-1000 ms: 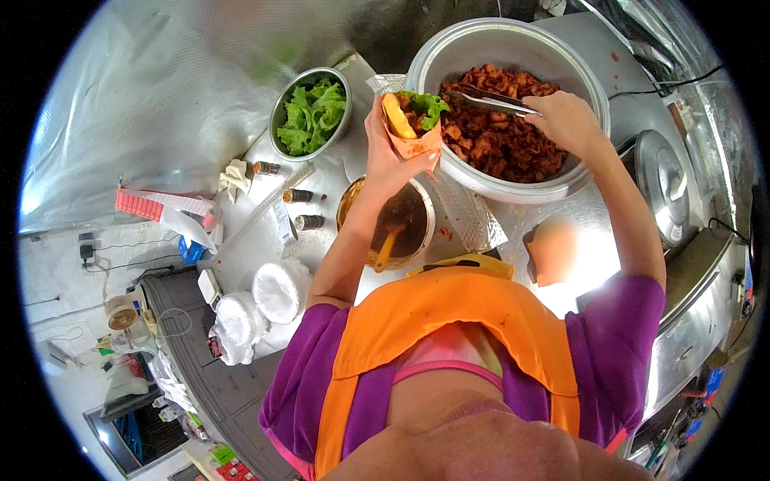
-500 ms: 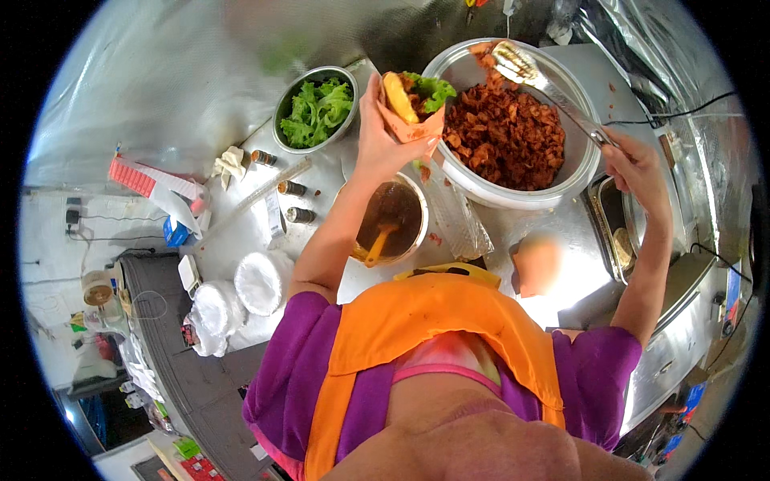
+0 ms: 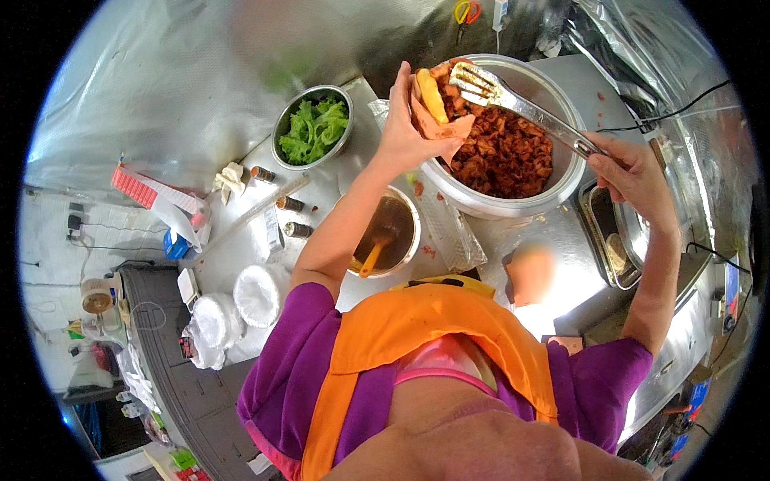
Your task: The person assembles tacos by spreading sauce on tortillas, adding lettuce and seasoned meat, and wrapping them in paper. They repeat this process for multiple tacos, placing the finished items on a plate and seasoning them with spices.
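Note:
My left hand [image 3: 403,136] holds a filled bun in an orange paper wrapper [image 3: 437,108] over the left rim of a big metal bowl of reddish chopped meat [image 3: 513,152]. My right hand [image 3: 634,172] grips the handles of long metal tongs [image 3: 513,96]. The slotted tips of the tongs press meat into the top of the bun. My right hand sits to the right of the big bowl, above a square metal tray [image 3: 613,240].
A metal bowl of green lettuce [image 3: 313,128] stands at the back left. A pot of brown sauce with a yellow spoon [image 3: 385,236] sits near my left elbow. Small bottles [image 3: 285,204], stacked white lids [image 3: 237,309] and a plastic bag [image 3: 453,232] lie on the steel counter.
The tongs swung from above the far rim of the bowl left to the bun, carrying meat. My left hand kept the bun raised and tilted it toward the tongs.

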`<state>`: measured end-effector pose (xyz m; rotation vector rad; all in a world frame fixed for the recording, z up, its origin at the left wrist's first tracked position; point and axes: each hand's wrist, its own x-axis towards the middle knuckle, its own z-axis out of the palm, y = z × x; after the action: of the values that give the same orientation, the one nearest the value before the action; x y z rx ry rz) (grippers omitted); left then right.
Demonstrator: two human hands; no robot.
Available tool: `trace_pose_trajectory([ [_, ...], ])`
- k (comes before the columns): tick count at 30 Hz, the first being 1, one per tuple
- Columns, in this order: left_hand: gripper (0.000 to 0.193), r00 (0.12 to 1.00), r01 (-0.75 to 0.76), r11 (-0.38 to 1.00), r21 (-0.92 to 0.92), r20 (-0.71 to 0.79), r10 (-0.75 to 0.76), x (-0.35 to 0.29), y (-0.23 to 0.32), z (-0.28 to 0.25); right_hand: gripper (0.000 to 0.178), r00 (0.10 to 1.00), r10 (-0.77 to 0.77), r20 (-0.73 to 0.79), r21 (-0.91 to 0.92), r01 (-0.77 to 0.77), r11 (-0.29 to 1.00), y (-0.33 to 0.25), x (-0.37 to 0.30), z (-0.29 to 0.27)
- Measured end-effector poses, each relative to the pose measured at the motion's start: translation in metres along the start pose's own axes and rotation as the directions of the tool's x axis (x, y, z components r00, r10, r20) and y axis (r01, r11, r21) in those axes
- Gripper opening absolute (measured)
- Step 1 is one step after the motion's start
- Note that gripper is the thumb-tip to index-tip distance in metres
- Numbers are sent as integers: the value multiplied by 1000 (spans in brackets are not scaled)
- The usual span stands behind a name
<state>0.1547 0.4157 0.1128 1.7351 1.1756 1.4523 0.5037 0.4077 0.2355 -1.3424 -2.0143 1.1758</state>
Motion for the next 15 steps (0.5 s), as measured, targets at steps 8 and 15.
trace_pose_trajectory([
  [8,131,978,-199,944,262,-4,207,7,-6,26,35,946,-320,56,-608,286,741,-44,-4,-5],
  [15,136,973,-177,929,325,-84,215,12,-16,40,35,948,-316,-42,-534,246,809,-58,-17,-16],
])
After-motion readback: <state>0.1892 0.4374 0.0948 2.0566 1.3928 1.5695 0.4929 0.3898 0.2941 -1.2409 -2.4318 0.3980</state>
